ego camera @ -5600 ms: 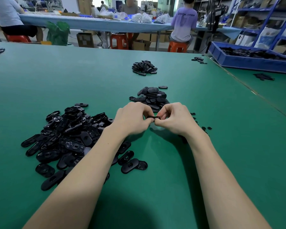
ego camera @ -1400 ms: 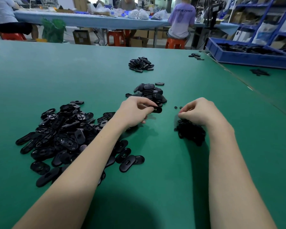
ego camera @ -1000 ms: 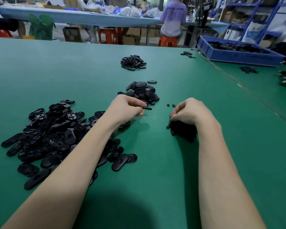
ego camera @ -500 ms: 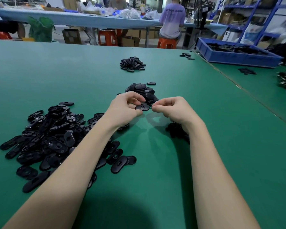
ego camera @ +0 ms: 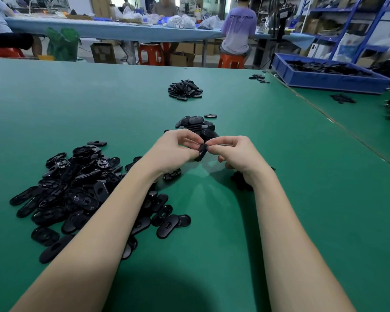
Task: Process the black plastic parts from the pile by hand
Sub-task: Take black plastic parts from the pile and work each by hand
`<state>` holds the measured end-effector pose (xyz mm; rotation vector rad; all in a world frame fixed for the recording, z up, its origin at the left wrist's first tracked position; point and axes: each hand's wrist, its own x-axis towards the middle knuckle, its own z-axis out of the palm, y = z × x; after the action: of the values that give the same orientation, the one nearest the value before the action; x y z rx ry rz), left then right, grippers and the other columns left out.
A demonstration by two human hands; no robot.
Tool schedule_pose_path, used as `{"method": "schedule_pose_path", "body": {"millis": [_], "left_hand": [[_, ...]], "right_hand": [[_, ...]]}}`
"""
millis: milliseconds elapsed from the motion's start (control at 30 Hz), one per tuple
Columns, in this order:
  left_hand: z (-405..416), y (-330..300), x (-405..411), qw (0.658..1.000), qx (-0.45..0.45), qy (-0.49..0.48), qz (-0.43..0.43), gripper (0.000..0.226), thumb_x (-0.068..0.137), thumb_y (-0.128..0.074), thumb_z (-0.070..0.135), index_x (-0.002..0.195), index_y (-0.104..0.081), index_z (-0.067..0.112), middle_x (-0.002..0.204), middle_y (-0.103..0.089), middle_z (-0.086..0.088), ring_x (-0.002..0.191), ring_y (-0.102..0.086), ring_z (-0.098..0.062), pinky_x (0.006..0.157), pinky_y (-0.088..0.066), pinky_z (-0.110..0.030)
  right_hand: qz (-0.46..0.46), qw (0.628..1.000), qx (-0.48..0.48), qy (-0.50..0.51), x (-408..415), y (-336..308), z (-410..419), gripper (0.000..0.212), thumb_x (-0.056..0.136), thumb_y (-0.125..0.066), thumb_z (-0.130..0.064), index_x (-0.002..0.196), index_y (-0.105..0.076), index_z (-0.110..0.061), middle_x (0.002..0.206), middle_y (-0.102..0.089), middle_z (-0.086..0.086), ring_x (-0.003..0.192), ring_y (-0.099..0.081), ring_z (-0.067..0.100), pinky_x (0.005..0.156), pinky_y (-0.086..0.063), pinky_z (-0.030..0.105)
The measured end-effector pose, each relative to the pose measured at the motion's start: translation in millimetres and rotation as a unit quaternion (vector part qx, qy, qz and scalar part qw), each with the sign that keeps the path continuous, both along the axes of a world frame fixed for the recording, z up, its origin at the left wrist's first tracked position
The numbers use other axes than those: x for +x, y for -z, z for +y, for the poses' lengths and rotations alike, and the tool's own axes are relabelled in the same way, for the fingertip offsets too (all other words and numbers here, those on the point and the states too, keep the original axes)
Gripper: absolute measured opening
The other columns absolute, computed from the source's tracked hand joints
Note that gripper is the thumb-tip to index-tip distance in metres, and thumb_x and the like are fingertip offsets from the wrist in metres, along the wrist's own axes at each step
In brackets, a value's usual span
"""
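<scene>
Above the green table [ego camera: 99, 104], the left hand [ego camera: 173, 149] and right hand [ego camera: 236, 154] pinch one small oval black plastic part [ego camera: 202, 152] between their fingertips, just in front of the small stack of black parts [ego camera: 196, 126]. The big loose pile of black oval plastic parts [ego camera: 77, 188] lies to the left, under the left forearm. The pinch looks shallow, so a hard twist could flick the part away, and the forearm could scatter pile pieces.

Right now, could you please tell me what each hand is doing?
Left hand: holds the black part.
Right hand: pinches the same part's top end.
</scene>
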<state>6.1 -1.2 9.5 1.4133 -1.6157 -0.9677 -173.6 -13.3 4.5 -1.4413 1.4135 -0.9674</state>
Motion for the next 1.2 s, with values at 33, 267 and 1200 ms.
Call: {"method": "schedule_pose_path", "body": {"millis": [33, 267, 1200], "left_hand": [[0.6, -0.1, 0.5, 1.000, 0.001, 0.002, 0.004, 0.024, 0.083, -0.076, 0.007, 0.101, -0.074, 0.023, 0.089, -0.075, 0.004, 0.080, -0.069, -0.008, 0.083, -0.053, -0.025], [-0.9, 3.9, 3.9, 1.000, 0.002, 0.002, -0.030, 0.036, 0.085, -0.068, 0.008, 0.100, -0.075, 0.040, 0.074, -0.067, 0.012, 0.070, -0.061, -0.010, 0.072, -0.050, -0.029], [5.2, 2.1, -3.9, 0.993, -0.064, -0.034, -0.090, 0.026, 0.074, -0.082, 0.008, 0.087, -0.073, 0.028, 0.082, -0.075, 0.004, 0.070, -0.070, -0.006, 0.069, -0.050, -0.009]], "right_hand": [[-0.003, 1.000, -0.003, 0.000, 0.3, 0.2, -0.4, 0.009, 0.087, -0.075, -0.018, 0.086, -0.079, -0.026, 0.066, -0.067, -0.016, 0.048, -0.050, -0.001, 0.046, -0.038, 0.010], [-0.023, 1.000, -0.004, -0.013, 7.6, 2.3, 1.8, 0.009, 0.086, -0.077, -0.013, 0.088, -0.074, -0.021, 0.070, -0.065, -0.007, 0.046, -0.050, 0.000, 0.045, -0.038, 0.009], [0.011, 0.999, 0.044, 0.012, 4.7, -1.6, 3.8, 0.009, 0.079, -0.082, -0.022, 0.073, -0.080, -0.029, 0.065, -0.064, -0.012, 0.065, -0.046, 0.011, 0.043, -0.034, 0.013]]}}
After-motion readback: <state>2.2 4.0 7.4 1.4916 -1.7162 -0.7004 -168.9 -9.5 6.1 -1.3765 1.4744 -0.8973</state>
